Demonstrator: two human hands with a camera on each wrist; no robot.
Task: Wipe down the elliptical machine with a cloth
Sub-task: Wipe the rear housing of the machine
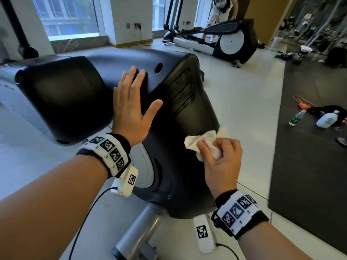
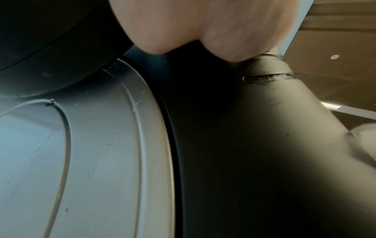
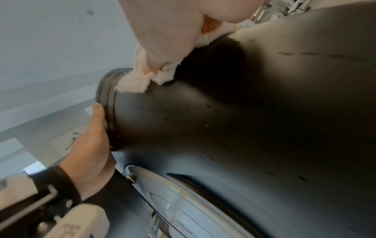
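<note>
My left hand (image 1: 131, 109) lies flat and open on the black machine (image 1: 78, 94). My right hand (image 1: 221, 158) squeezes a white cloth (image 1: 202, 141) against its side.

Two elliptical machines: one near (image 1: 169, 113), one far right (image 1: 221, 42). Two hands, left (image 1: 131, 109) and right (image 1: 223, 158). One white cloth (image 1: 204, 139). Two bottles (image 1: 298, 117) (image 1: 327, 119) on the floor at right.

Left hand (image 1: 131, 109) extended flat, fingers straight and spread, palm pressed down; right hand (image 1: 221, 158) lower, fingers curled in a tight pinching grip, wrist bent.
</note>
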